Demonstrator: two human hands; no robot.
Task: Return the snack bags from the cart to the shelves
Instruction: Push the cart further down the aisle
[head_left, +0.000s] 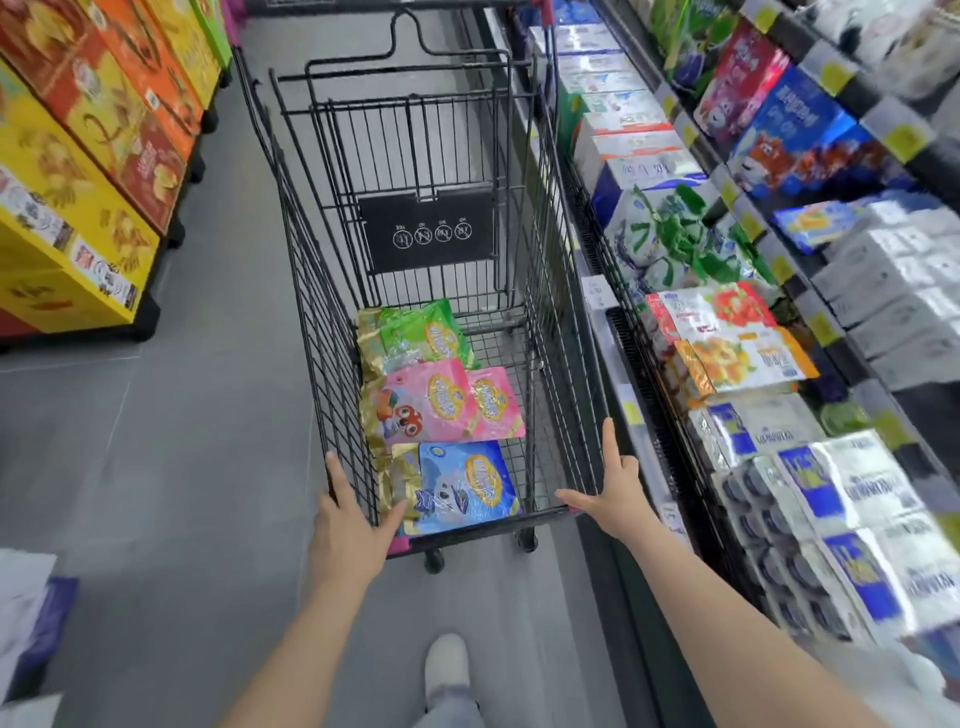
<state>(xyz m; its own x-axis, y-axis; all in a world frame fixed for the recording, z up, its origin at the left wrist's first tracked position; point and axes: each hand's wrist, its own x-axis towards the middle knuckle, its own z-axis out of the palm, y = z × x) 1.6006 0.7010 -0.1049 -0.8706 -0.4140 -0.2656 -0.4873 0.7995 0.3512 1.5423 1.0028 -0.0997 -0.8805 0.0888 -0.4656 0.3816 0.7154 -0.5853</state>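
Observation:
A black wire cart (556, 322) stands in the aisle in front of me. On its floor lie a green snack bag (421, 332), two pink snack bags (441, 402) and a blue snack bag (462, 486), in a row along the left side. My left hand (348, 525) rests on the cart's near left corner, fingers outside the mesh and thumb hooked over the rim. My right hand (610, 491) holds the near right corner, thumb along the front rim. Neither hand touches a bag.
Shelves (779, 270) packed with bagged and boxed snacks run along the right, close to the cart. Yellow, red and orange display boxes (78, 171) line the left. Grey floor (197, 415) lies between them. My shoe (447, 665) shows below the cart.

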